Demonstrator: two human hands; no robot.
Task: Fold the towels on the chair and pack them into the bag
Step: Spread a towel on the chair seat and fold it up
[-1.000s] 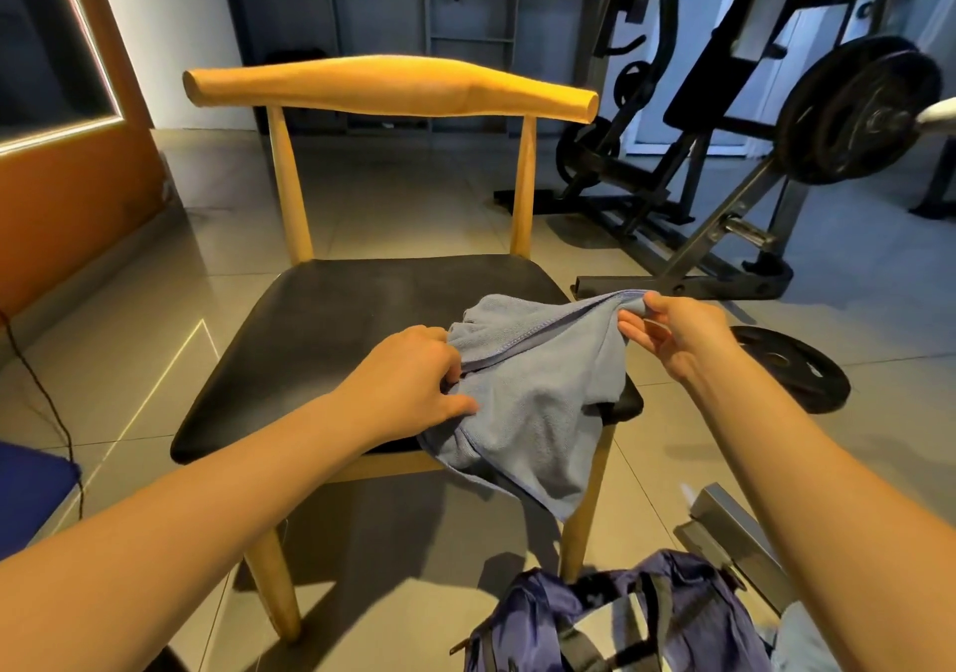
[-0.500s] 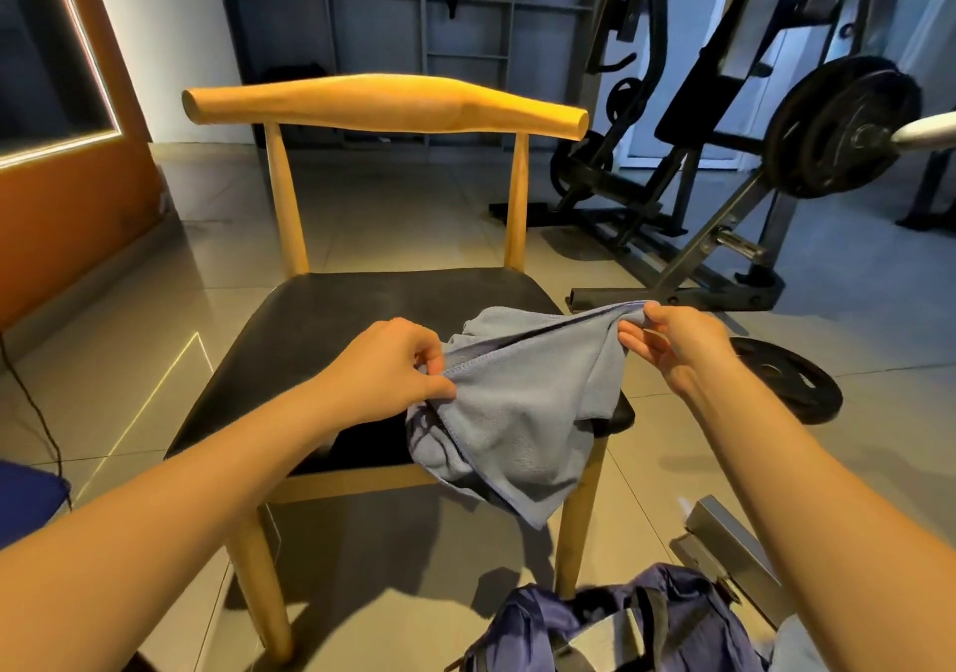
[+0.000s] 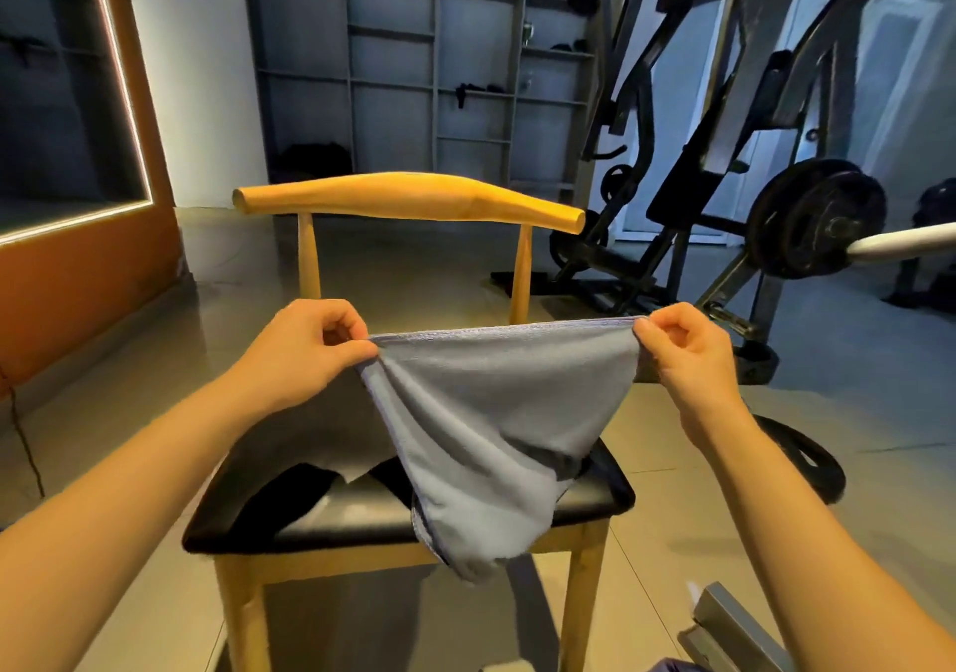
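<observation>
A grey-blue towel (image 3: 496, 412) hangs in the air above the wooden chair (image 3: 414, 511) with its black seat. My left hand (image 3: 310, 350) pinches the towel's upper left corner. My right hand (image 3: 688, 355) pinches the upper right corner. The top hem is stretched straight between them, and the rest droops in a point over the seat's front edge. A sliver of the purple bag (image 3: 672, 665) shows at the bottom edge.
A weight machine (image 3: 724, 154) with a loaded plate (image 3: 817, 218) stands at the right. A loose plate (image 3: 807, 459) lies on the floor by the chair. A metal piece (image 3: 734, 630) is at the lower right. Grey shelving (image 3: 414, 76) lines the back wall.
Both hands have lifted the towel off the seat and pulled apart, stretching its top edge taut. The view has tilted upward, so the bag has nearly left the frame.
</observation>
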